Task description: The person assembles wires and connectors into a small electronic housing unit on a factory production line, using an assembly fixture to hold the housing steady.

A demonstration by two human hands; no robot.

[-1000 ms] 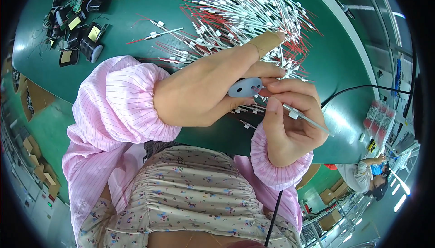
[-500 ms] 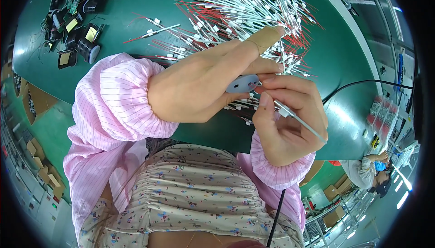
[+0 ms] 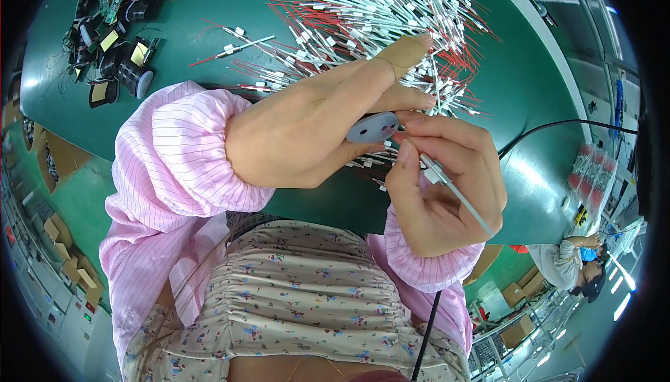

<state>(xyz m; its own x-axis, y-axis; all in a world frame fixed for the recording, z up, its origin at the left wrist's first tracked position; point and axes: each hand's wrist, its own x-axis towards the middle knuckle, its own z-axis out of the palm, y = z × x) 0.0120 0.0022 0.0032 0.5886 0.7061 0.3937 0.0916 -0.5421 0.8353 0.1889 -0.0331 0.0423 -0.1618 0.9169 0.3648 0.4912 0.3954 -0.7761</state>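
My left hand point(image 3: 296, 130), with a tan wrap on one finger, is closed round a grey oval plastic housing point(image 3: 372, 128) with small dark holes in its face. At the housing's right end, my right hand point(image 3: 450, 172) pinches a wire lead point(image 3: 462, 204) with a white connector and pale sleeve, which slants down across the palm. A bit of red wire shows between the right fingertips and the housing; whether it enters a hole I cannot tell. Beyond both hands spreads a heap of similar red-and-white wire leads point(image 3: 370, 22) on the green table point(image 3: 202, 15).
Black plastic housings point(image 3: 132, 71) and green circuit boards point(image 3: 115, 5) are piled at the far left. A black cable point(image 3: 558, 125) curves over the table's right side, near a clear bag of red-and-white parts point(image 3: 590, 179). Cardboard boxes point(image 3: 66, 155) stand on the floor; another person point(image 3: 576, 263) is at right.
Both hands have stayed almost in place, the housing still between them. The lead's lower end has swung slightly left within my right palm.
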